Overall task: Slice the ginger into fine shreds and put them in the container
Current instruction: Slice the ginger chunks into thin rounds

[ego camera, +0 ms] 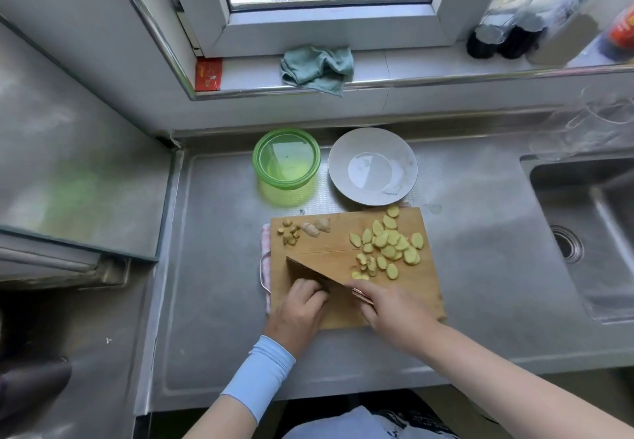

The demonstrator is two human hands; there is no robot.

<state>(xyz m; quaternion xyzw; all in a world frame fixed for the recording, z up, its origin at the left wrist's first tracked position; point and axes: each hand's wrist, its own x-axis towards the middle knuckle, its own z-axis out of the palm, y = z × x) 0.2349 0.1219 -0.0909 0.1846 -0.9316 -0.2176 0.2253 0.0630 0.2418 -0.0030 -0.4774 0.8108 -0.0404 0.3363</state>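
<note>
Green container (286, 160) at the counter's back, left hand (302, 311) curled against the cleaver (308, 274), its hold hidden, wooden board (326, 239), right hand (387, 315) gripping the cleaver's handle, ginger slices (391, 245) heaped on the board's right, sink (583, 219) beyond.

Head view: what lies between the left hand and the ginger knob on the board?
The knife crosses just beyond the left hand; past it, only bare cutting board up to the ginger knob, as the head view shows.
</note>
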